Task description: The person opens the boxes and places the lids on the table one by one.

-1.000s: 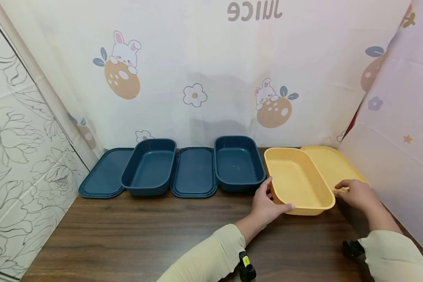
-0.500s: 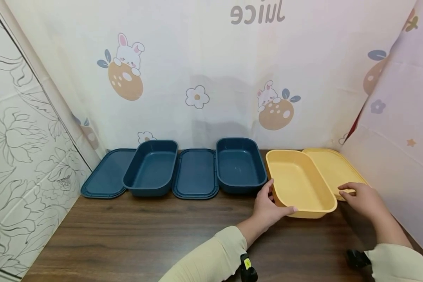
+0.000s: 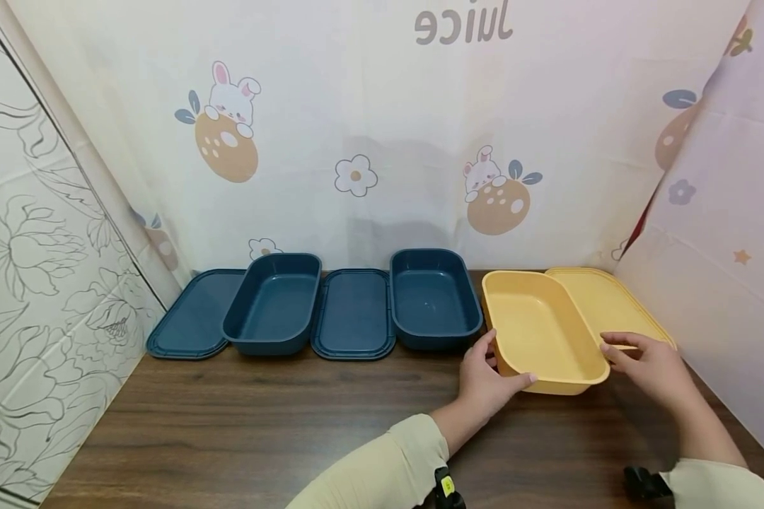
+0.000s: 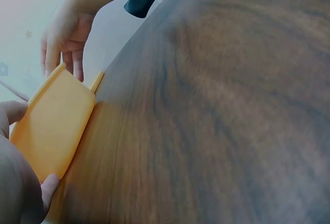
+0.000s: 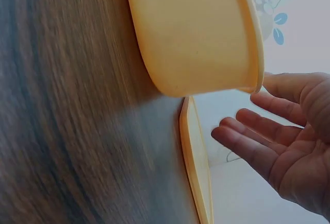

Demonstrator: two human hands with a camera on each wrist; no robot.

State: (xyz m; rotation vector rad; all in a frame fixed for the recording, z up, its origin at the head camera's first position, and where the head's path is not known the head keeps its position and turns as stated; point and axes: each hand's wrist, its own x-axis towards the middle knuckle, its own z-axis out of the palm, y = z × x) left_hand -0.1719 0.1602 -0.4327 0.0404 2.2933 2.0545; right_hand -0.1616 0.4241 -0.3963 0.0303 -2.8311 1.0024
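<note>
A rectangular yellow food container [image 3: 544, 329] stands uncovered on the table, right of the middle. My left hand [image 3: 487, 382] grips its near left corner, thumb on the front rim and fingers along the left wall. Beside the container's right rim is my right hand [image 3: 652, 364], its thumb and forefinger right at the rim near the front corner. In the right wrist view the other fingers of that hand [image 5: 289, 136] extend loosely, over the yellow lid [image 5: 196, 162]. This lid lies flat to the right of the container, which partly covers it in the head view.
To the left, in a row, are a dark blue container [image 3: 436, 293], a dark blue lid [image 3: 354, 314], a second dark blue container [image 3: 274, 304] and another dark blue lid [image 3: 197, 314]. A patterned curtain [image 3: 407, 106] hangs behind. Wooden tabletop [image 3: 261, 431] stretches in front.
My right hand has moved left, from over the yellow lid's near edge to the yellow container's right rim. The left hand keeps its grip on the corner.
</note>
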